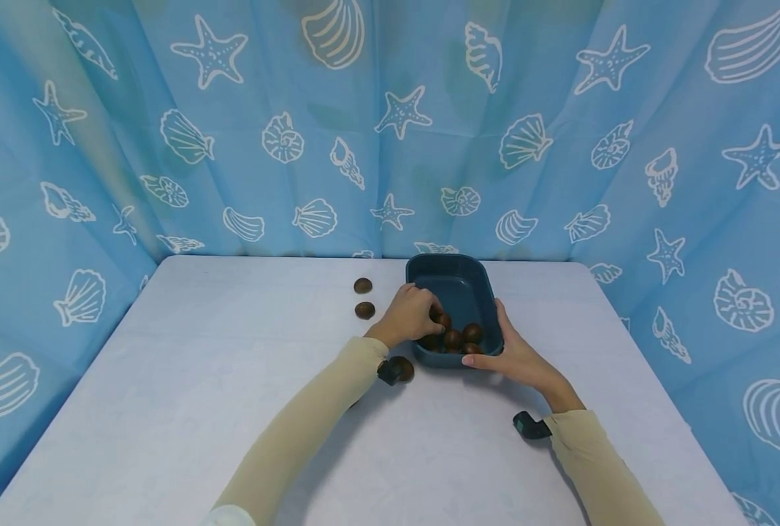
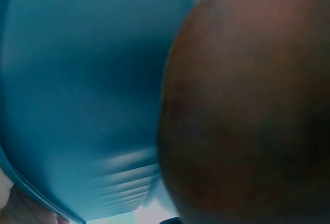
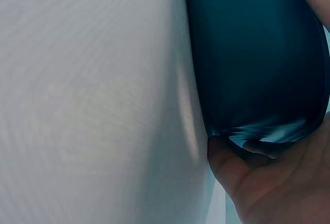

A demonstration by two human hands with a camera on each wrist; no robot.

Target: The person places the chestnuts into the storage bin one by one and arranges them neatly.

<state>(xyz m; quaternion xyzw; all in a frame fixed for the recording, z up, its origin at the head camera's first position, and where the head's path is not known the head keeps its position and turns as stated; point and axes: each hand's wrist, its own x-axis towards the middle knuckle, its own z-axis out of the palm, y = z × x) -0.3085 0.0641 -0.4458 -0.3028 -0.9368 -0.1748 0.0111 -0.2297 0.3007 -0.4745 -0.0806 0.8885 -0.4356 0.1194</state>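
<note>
A dark blue rectangular container stands near the table's back edge, with several round brown balls gathered at its near end. My left hand reaches over its left rim, and the curled fingers and thumb pinch a brown ball inside. With thumb along the near wall and fingers along the right side, my right hand grips the container's near right corner. The right wrist view shows this hand around the container wall. A large brown ball beside the container wall fills much of the left wrist view.
Two brown balls, one farther back and one nearer, lie left of the container on the white table. Another ball sits beside the left wrist camera. A blue curtain with shell prints surrounds the table.
</note>
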